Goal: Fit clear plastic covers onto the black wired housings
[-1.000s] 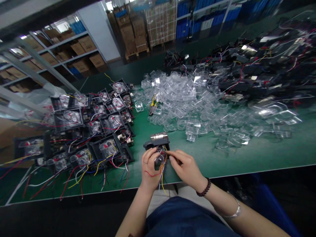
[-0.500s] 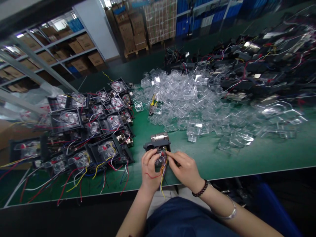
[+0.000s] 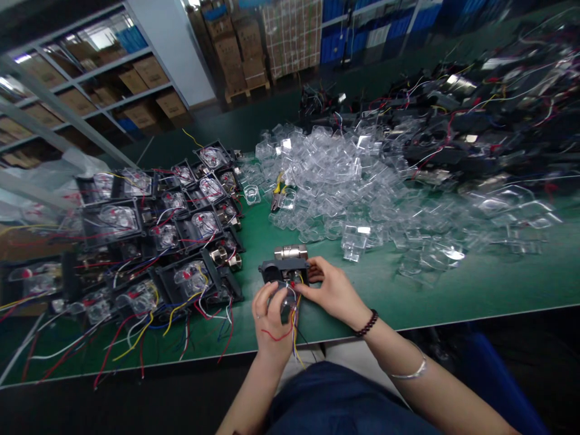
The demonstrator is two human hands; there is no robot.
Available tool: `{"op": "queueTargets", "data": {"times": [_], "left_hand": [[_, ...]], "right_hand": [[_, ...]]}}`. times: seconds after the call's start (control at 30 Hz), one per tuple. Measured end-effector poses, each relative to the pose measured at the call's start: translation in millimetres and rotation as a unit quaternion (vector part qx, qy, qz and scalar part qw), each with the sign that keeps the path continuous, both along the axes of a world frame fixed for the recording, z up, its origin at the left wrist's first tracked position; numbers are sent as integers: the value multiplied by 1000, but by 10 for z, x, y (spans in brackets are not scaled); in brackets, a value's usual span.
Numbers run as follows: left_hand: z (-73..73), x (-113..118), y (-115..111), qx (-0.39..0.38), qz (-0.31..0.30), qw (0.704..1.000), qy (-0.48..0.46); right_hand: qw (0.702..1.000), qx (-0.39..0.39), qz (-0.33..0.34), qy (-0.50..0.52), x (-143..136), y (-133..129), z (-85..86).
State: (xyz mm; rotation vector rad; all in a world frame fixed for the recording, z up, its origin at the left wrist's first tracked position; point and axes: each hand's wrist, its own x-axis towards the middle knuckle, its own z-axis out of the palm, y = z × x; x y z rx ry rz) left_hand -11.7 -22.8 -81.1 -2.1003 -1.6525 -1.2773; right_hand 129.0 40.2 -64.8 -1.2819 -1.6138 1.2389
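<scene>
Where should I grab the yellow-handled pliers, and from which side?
Probably by the yellow handles of the pliers, from above and the left: the metal nose points toward the wearer, clear covers crowd the right, and bare green tabletop lies near left.

At lower centre, a housing [image 3: 286, 265] is held by the left hand [image 3: 273, 320] and touched by the right hand [image 3: 338, 293]; clear covers [image 3: 333, 166] are heaped mid-frame, wired units [image 3: 191, 277] grouped at left.

No legible text, print on stacked cartons [image 3: 229, 63] too blurred
</scene>
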Motion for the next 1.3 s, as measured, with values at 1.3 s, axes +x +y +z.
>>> {"op": "queueTargets", "data": {"times": [1.3], "left_hand": [[115,-130,210,-23,-118,989,91]], "right_hand": [[920,344,158,-104,130,-486,-89]]}}
